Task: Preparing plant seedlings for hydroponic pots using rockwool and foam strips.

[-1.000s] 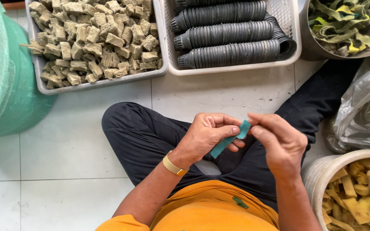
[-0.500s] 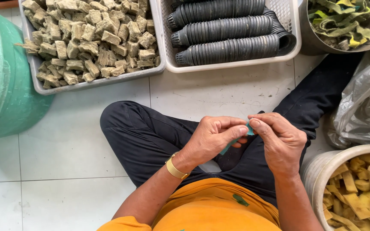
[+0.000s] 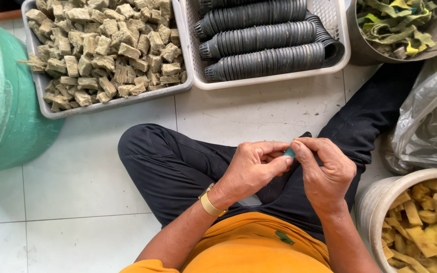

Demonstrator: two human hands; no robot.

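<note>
Both hands, left hand (image 3: 251,169) and right hand (image 3: 324,172), pinch 1 small teal foam strip (image 3: 290,152) closed between fingertips; rolling step in hand, next needs tighter curl.

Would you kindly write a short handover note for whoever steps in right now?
Left hand and right hand: together in front of the lap, both pinching a small teal piece, mostly hidden.
Grey tray of brownish cubes and white basket of stacked black net pots: ahead on the floor.
Bucket of yellow strips: at right.
Done and left: cannot tell.
</note>
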